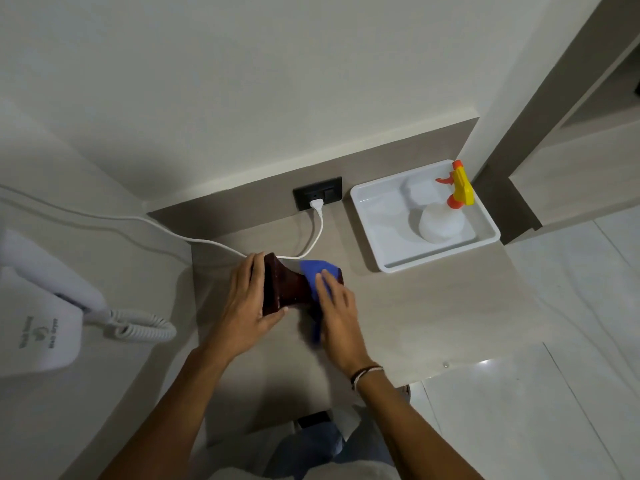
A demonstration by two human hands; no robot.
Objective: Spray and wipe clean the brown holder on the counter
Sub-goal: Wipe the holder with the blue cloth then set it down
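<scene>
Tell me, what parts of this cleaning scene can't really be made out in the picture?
Head view only:
- brown holder: its ends are covered by the left hand and the blue cloth.
- right hand: palm side hidden, pressing the cloth.
- spray bottle in the white tray: too washed out to judge its fill.

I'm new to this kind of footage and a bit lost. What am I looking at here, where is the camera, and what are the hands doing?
There is no machine: a person wears one camera on the head, looking down at their own arms. The left hand steadies a brown holder on the counter. The right hand presses a blue cloth against it. Further back, a spray bottle stands in a white tray. A white plug sits in the wall socket. A white hair dryer hangs on the left.
</scene>
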